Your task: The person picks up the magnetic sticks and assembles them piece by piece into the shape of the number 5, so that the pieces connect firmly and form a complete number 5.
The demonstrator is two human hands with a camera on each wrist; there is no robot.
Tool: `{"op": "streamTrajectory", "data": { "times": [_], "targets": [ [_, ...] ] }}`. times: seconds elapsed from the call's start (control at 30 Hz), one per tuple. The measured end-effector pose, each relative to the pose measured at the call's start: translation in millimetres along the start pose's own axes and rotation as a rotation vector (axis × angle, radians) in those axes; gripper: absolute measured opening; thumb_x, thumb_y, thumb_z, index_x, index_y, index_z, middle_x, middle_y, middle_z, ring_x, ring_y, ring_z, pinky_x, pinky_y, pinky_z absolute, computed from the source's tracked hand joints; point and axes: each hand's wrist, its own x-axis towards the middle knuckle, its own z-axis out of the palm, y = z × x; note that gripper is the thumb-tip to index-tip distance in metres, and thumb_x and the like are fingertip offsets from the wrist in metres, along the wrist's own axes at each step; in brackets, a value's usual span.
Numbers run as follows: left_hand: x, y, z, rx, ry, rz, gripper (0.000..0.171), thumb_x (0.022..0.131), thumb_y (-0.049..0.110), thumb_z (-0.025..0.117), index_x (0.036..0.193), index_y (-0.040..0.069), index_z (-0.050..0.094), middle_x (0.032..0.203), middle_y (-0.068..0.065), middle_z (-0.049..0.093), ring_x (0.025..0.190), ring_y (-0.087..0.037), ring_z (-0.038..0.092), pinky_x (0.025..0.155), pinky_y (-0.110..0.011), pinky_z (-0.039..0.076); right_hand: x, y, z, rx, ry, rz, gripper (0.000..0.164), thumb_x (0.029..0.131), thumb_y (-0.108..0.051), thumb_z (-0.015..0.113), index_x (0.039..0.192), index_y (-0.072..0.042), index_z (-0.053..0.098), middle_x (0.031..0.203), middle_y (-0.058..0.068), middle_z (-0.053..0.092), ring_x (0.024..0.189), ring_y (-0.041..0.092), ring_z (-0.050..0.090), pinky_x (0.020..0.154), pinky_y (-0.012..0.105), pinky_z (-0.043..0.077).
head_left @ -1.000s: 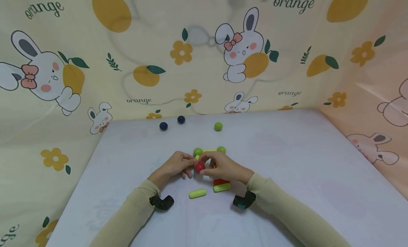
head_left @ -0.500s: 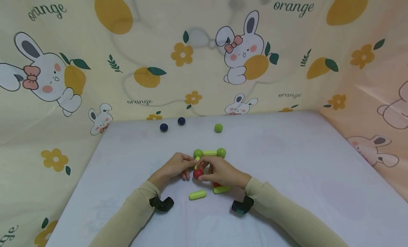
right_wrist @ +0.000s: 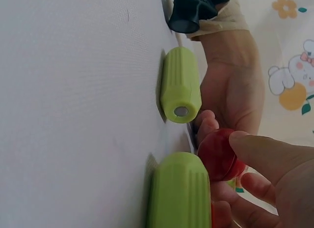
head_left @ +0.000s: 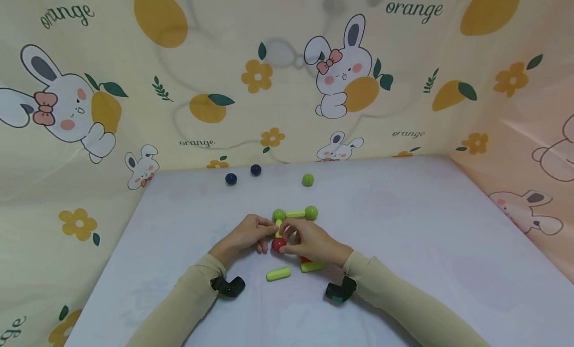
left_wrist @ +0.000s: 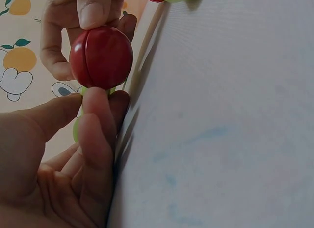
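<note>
Red ball is at the near end of the green stick; the right hand pinches it between thumb and fingers. The left hand, its fingers bent, seems to pinch the stick. Best is probably to keep the stick steady and press the ball straight.

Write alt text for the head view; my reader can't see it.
A person's right hand holds a red ball at the near end of a green stick, which the left hand pinches. Beyond, a second stick joins two green balls; two blue balls and another green ball sit farther back on the white table.
</note>
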Motion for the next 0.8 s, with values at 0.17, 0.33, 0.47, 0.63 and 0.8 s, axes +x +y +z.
{"op": "streamTrajectory", "data": {
  "times": [0.17,0.33,0.47,0.63,0.8],
  "targets": [
    [-1.4,1.3,-2.4,0.006,-0.014,0.004,0.037,0.102,0.021,0.059,0.127,-0.007,0.065,0.071,-0.001,0.072,0.049,-0.006,0.06,0.046,-0.019,0.047,1.3,4.3,-1.0,0.011,-0.003,-0.004,0.028,0.091,-0.021,0.076,0.114,-0.016,0.062,0.106,0.001,0.071,0.074,0.01,0.061,0.067,0.024,0.051],
    [-5.1,5.8,-9.7,0.071,-0.01,0.02,0.031,0.102,0.02,0.059,0.123,-0.002,0.066,0.096,-0.009,0.076,0.057,-0.01,0.064,0.052,-0.021,0.05,1.9,6.6,-2.7,0.019,-0.007,0.011,0.027,0.091,-0.02,0.076,0.114,-0.016,0.062,0.106,0.001,0.07,0.074,0.011,0.061,0.067,0.023,0.051],
    [-9.1,12.6,-13.7,0.133,-0.027,0.064,0.028,0.099,0.016,0.065,0.122,0.002,0.06,0.109,-0.016,0.074,0.063,-0.014,0.065,0.057,-0.025,0.051,3.3,8.0,-4.6,0.029,-0.013,0.024,0.028,0.091,-0.018,0.076,0.115,-0.015,0.061,0.107,0.002,0.07,0.076,0.01,0.061,0.069,0.023,0.051],
    [-12.5,15.3,-8.0,0.207,-0.136,0.155,0.046,0.094,0.016,0.072,0.133,0.009,0.049,0.123,-0.019,0.065,0.066,-0.015,0.063,0.06,-0.027,0.051,4.1,11.4,-8.0,0.04,-0.03,0.028,0.03,0.093,-0.019,0.074,0.119,-0.013,0.06,0.111,0.005,0.07,0.084,0.011,0.065,0.075,0.023,0.053],
    [-13.9,12.8,0.8,0.316,-0.161,0.218,0.061,0.091,0.019,0.076,0.145,0.014,0.047,0.124,-0.015,0.058,0.069,-0.014,0.055,0.063,-0.026,0.047,3.1,17.1,-17.5,0.053,-0.063,0.034,0.033,0.093,-0.022,0.074,0.123,-0.013,0.06,0.115,0.004,0.069,0.1,0.015,0.066,0.084,0.028,0.057]
  ]
}}
